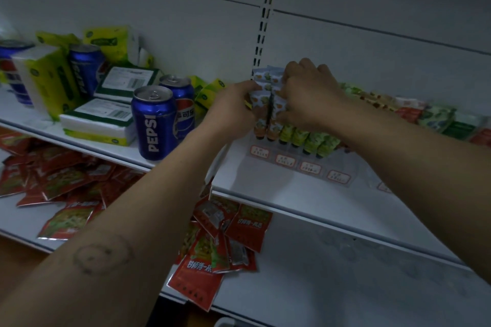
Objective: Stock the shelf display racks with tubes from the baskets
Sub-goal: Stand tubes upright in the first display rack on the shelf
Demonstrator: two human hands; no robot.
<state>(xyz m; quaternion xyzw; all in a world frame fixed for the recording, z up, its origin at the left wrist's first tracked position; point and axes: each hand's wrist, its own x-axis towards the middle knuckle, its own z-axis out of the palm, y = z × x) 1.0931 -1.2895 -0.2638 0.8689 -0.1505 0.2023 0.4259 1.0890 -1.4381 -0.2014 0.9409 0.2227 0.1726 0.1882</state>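
Where the rack [288,167] ends leftward, the left hand [235,107] pinches an orange-printed tube [259,121] while the right hand [310,91], fingers curled, grips the neighbouring tube [277,118].

Blue Pepsi cans [154,125] left on upper shelf [16,114], among yellow-green tissue packs [47,79] and white labelled packs [98,122]. Red sachets [66,180] strewn on lower shelf [345,268].

A shop: white shelves [265,194] stocked with Pepsi cans [153,125].
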